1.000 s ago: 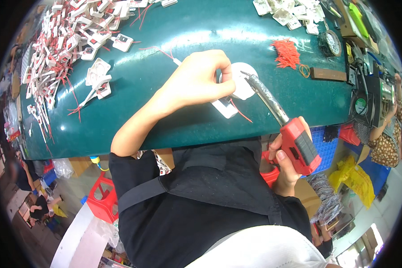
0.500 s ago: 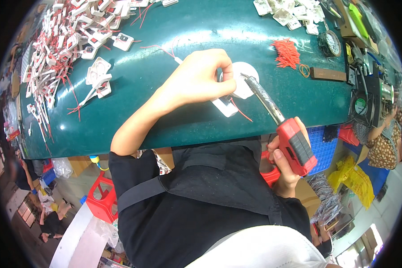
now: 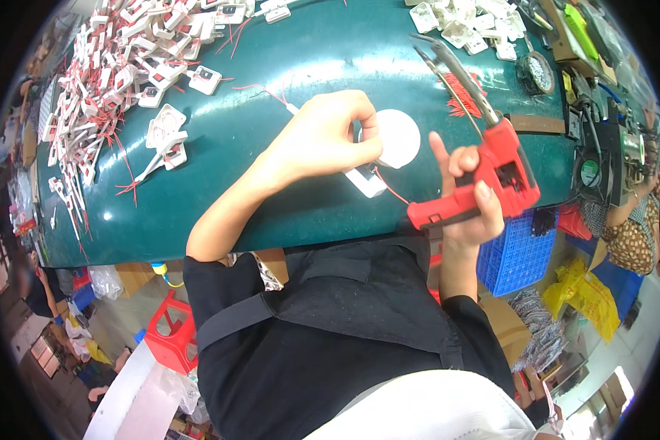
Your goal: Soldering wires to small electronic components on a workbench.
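Observation:
My left hand is closed with thumb and forefinger pinched on a small white plastic part with thin red wires, though the pinched spot itself is hidden. Just right of those fingertips lies a round white disc on the table. My right hand grips a red soldering gun, its forefinger lifted off. The gun's metal barrel and a thin guide tube point up and away, over a bundle of short red tubes, apart from the white part.
A heap of white plastic parts with red wires covers the table's left. White housings are piled at the far right, near a round tin and a brown bar. A blue crate stands below the right edge.
The soldering gun has swung up and away from the disc, its tip now towards the far right, and my right hand has turned around its handle. My left hand stays nearly in place.

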The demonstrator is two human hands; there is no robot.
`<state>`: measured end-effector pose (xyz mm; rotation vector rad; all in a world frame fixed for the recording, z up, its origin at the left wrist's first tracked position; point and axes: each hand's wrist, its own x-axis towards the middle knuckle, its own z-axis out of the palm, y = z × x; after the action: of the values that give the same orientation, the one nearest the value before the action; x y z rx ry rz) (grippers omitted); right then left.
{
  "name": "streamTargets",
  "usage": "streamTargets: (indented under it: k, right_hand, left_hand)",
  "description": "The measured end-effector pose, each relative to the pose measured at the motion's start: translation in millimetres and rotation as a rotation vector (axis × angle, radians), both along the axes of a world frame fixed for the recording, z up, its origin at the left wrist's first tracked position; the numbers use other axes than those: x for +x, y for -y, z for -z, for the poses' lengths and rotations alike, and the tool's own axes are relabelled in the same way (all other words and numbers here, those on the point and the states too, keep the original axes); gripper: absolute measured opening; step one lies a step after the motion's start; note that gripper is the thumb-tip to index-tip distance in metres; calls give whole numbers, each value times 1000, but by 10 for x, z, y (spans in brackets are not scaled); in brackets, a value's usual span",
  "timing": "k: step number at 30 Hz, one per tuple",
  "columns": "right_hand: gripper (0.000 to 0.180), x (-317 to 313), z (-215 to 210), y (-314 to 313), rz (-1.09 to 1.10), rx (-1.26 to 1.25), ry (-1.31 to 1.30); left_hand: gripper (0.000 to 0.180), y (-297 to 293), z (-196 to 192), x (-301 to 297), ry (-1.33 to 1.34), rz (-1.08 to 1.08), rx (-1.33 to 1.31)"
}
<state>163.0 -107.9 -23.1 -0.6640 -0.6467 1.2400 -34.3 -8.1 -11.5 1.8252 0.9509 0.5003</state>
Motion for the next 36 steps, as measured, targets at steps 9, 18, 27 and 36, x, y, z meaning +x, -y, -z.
streamTargets:
  k: [9,18,27,36]
  right_hand:
    - [50,-76,171,-190,-53,73,-19]
    - [49,-93,142,-156,-60,55,-23]
    - [73,-140,83,21,-1,10,28]
    - [71,-147,78,101,-57,47,-24]
  left_hand:
    - [8,-13,0,3,-11,17,45]
    - [8,-35,42,-16,9,58,55]
    - [16,-81,-68,-241,206,245,333]
    - [28,242,139,-323,190,265,576]
